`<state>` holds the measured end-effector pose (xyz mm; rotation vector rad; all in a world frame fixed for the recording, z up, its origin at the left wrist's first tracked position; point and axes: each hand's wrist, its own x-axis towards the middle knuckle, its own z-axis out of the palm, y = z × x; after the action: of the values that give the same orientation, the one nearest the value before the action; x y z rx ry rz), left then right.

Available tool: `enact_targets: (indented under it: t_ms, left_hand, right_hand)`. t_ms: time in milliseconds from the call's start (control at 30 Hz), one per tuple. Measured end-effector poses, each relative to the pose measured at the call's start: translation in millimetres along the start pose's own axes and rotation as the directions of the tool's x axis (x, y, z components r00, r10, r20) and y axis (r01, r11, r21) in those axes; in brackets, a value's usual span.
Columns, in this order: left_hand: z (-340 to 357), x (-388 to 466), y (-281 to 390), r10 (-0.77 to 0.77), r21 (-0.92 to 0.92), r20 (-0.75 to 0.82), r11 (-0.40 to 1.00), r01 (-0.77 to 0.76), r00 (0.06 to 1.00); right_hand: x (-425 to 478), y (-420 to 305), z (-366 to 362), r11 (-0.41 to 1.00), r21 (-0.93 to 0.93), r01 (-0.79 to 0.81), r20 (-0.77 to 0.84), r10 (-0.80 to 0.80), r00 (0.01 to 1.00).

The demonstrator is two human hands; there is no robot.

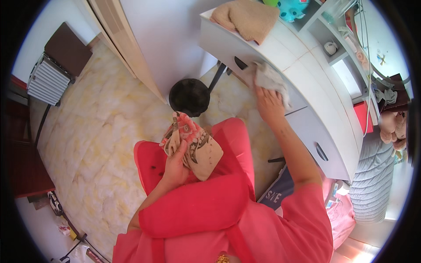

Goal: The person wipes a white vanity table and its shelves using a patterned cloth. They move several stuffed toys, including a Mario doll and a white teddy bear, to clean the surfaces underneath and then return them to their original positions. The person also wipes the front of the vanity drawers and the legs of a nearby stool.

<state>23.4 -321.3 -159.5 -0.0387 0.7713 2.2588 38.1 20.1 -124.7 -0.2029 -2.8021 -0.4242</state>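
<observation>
My left hand grips a folded floral cloth, beige with red and dark patterns, above my lap. My right hand lies on a light grey-beige cloth and presses it against the drawer front of a white desk. That cloth is just beside a dark drawer handle. Some of my right fingertips are hidden in or behind the cloth. A red apron covers my lap.
A tan towel lies on the desktop near a grey shelf unit. A round black bin stands on the floor by the wall. At the left are a white radiator and a brown panel. A dark blue bag is below my right arm.
</observation>
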Motion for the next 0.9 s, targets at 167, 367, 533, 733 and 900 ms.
enact_targets:
  t_ms: [167,367,533,733,900]
  left_hand:
    - [11,-13,6,0.041,-0.093,-0.037,0.995,-0.045,0.998]
    - [18,-23,5,0.039,-0.053,-0.067,0.998,-0.043,0.997]
    - [15,-22,-3,0.082,-0.027,-0.042,0.996,-0.083,0.996]
    - [20,-17,-6,-0.03,-0.042,0.005,0.999,0.03,1.0]
    - [11,-10,-12,-0.101,-0.038,-0.003,0.994,0.101,0.995]
  right_hand:
    - [108,-40,-11,0.968,0.074,0.239,-0.118,-0.23,0.966]
    - [124,-37,-6,0.942,-0.02,0.335,-0.193,-0.333,0.923]
    - [14,-1,-23,0.996,-0.042,0.078,0.048,-0.076,0.996]
    - [-141,46,-23,0.961,-0.231,-0.155,0.076,0.177,0.981]
    - [-156,52,-13,0.948,-0.308,-0.081,0.083,0.112,0.99]
